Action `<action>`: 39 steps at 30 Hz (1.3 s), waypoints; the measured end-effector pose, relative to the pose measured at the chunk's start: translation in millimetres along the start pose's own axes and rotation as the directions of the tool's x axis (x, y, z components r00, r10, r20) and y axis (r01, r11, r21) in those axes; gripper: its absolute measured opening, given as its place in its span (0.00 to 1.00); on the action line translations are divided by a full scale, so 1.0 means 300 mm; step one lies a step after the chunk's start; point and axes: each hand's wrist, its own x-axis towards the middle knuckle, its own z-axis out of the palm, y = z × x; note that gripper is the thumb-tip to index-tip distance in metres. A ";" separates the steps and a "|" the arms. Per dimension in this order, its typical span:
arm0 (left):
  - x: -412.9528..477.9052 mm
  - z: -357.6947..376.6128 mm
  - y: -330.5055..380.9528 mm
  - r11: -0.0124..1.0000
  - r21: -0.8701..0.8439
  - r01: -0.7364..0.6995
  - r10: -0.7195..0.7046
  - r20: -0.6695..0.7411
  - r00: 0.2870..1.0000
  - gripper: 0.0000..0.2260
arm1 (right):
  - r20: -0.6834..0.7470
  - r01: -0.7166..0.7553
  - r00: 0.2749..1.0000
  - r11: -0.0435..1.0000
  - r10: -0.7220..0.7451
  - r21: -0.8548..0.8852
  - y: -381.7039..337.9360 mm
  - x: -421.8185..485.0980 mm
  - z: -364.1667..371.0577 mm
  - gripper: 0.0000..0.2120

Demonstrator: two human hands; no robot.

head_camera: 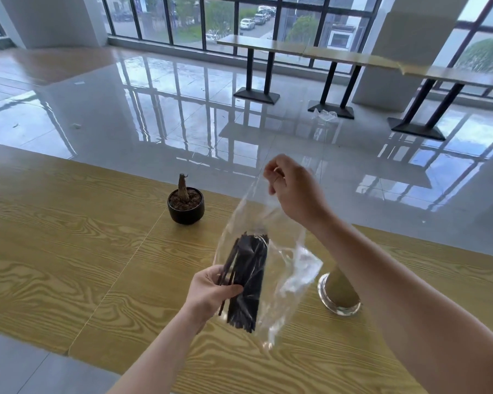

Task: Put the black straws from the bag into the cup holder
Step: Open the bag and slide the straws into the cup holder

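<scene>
Open wood stretches across the left of the surface (69, 237); a small plant pot (186, 207) stands near the far edge; the hanging bag (296, 265) crowds the cup holder (340, 291) from the left (the right forearm crosses above it).

One potted plant (186, 204) at 9 o'clock, one clear bag (291, 268) at 6 o'clock, one glass cup holder (340, 291) at 4 o'clock; black straws (248, 280) too bunched to count

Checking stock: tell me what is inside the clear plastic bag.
Only black straws show in the clear plastic bag, a few splayed, held by the left hand. Whatever lies behind the bundle is hidden.
</scene>
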 end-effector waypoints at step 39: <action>0.040 -0.113 -0.021 0.969 -0.247 -0.004 0.051 0.188 0.981 0.21 | -0.045 -0.015 0.999 0.996 0.011 -0.084 0.174 -0.017 -0.191 0.19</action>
